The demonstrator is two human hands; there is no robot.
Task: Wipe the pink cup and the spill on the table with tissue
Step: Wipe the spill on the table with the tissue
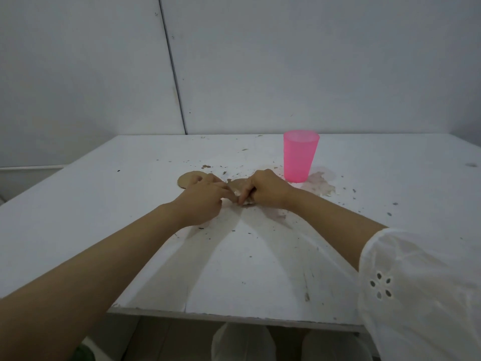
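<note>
The pink cup (300,155) stands upright on the white table (130,204), right of centre. A pale wet spill (321,184) spreads from its base to the right. My left hand (205,198) and my right hand (265,188) meet in the middle of the table, just left of the cup. Both pinch a small crumpled tissue (240,188) that lies between them, largely hidden by the fingers.
A round brown patch or disc (188,178) lies on the table just beyond my left hand. Dark specks and scuffs are scattered over the tabletop. A grey wall stands right behind the table's far edge.
</note>
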